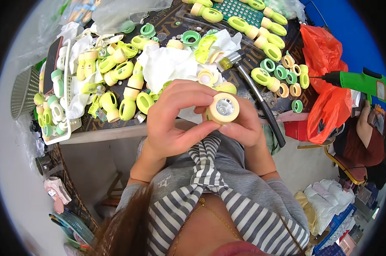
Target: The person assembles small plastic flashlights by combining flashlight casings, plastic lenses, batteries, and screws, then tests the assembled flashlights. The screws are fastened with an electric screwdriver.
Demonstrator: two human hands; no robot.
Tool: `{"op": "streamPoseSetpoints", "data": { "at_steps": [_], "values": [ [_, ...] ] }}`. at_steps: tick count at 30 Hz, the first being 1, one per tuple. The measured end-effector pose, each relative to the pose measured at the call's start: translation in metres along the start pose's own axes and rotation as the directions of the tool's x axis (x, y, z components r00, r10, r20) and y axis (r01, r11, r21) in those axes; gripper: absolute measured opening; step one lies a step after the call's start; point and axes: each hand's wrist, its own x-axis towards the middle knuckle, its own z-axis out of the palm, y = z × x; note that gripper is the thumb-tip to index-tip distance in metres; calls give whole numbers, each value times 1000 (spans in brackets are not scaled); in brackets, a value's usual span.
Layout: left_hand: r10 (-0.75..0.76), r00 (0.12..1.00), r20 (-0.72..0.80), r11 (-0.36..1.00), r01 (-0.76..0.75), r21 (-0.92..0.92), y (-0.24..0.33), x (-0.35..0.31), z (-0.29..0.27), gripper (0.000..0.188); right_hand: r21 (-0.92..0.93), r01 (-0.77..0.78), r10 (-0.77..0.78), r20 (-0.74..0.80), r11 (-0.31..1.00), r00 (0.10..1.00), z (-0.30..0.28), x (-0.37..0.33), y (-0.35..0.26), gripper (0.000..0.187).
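Note:
Both hands hold a small flashlight [223,109] in front of my chest, its cream ring and shiny reflector facing up toward me. My left hand [178,117] grips the ring's left side between thumb and fingers. On the right side, my right hand [247,121] wraps round the body, with its thumb near the ring's lower edge. The flashlight's body is mostly hidden by the hands. Beyond them on the table lie several yellow-green flashlights with cream heads [128,106], a white cloth or tissue [167,66], and loose green rings [190,38].
A hammer [261,100] with a black handle lies to the right, past cream rings [282,90]. An orange-red plastic bag [325,77] hangs over the table's right side beside a green power drill [359,82]. A white basket [67,98] of flashlights stands at the left. Another person's arm [363,123] shows far right.

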Motion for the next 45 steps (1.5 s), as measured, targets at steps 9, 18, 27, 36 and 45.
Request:
{"op": "streamPoseSetpoints", "data": {
  "at_steps": [9, 18, 27, 36, 45],
  "values": [
    [2, 1000, -12, 1000, -2, -9, -1, 1, 1, 35, 3, 73, -73, 47, 997, 996, 0, 5, 0, 41],
    [-46, 998, -31, 999, 45, -9, -5, 0, 2, 36, 108, -24, 24, 5, 994, 1000, 3, 7, -5, 36],
    [-102, 992, -77, 993, 97, -64, -8, -2, 5, 34, 51, -39, 46, -132, 998, 990, 11, 3, 2, 47],
    [-181, 979, -90, 981, 173, -89, -10, -7, 0, 25, 646, -252, 246, 102, 720, 964, 12, 2, -11, 47],
    [-53, 994, 92, 998, 56, -33, 0, -2, -2, 26, 562, -278, 261, 112, 779, 959, 8, -2, -10, 45]
  ]
}}
